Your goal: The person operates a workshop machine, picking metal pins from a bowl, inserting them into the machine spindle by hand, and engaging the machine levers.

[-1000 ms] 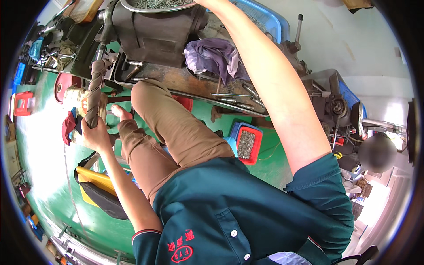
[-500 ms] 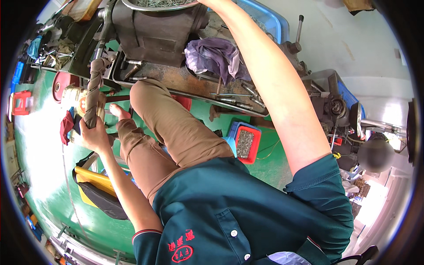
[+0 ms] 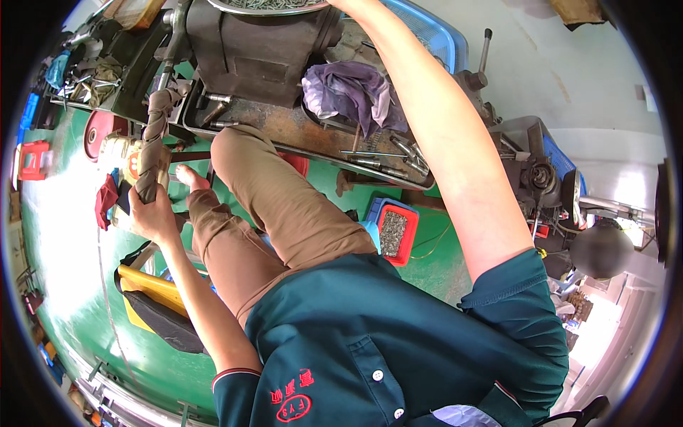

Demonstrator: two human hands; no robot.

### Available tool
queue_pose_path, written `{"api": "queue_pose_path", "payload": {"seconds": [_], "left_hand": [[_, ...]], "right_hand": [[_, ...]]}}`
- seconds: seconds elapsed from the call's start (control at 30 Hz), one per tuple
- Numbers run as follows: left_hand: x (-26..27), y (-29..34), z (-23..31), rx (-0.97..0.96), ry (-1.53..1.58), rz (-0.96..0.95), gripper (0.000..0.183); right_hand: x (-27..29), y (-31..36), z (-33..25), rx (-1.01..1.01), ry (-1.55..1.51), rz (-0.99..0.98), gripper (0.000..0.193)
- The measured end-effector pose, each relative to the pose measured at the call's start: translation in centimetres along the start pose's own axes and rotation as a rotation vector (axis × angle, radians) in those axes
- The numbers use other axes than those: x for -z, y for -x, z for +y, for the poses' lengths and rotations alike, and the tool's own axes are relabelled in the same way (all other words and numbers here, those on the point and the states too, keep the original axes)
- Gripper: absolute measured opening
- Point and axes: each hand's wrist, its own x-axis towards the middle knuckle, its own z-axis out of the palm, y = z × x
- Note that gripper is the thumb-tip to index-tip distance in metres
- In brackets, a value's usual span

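Note:
My left hand point(image 3: 153, 216) is closed round the lower end of a lever handle point(image 3: 153, 146) wrapped in brown cloth strip. The handle joins a metal rod that rises beside a dark grey machine body point(image 3: 257, 60). On top of the machine sits a round metal tray point(image 3: 281, 10) filled with small grey metal pins point(image 3: 270, 3). My right arm point(image 3: 441, 135) stretches up to the tray's right rim. Of my right hand point(image 3: 343, 3) only the edge shows at the top of the picture; its fingers are hidden.
A purple rag point(image 3: 346, 92) lies on the machine bench point(image 3: 274, 132), with metal tools point(image 3: 380, 167) near its front edge. Below stands a red bin point(image 3: 407, 245) of small metal parts inside a blue one. A blue plastic basket point(image 3: 445, 39) sits behind my right arm. Left is a yellow seat point(image 3: 156, 292).
The view has shifted slightly, so the machine and tray sit a little lower and further right. My left hand keeps its grip on the lever handle; my right arm stays at the tray.

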Motion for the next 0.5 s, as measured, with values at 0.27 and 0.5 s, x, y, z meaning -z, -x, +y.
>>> {"api": "queue_pose_path", "payload": {"seconds": [0.27, 0.5], "left_hand": [[0.1, 0.02, 0.11, 0.014, -0.045, -0.002, 0.026], [0.1, 0.01, 0.26, 0.029, -0.063, -0.016, 0.028]], "right_hand": [[0.09, 0.05, -0.17, 0.006, -0.016, -0.005, 0.013], [0.03, 0.09, -0.08, 0.008, -0.012, 0.016, 0.013]]}}
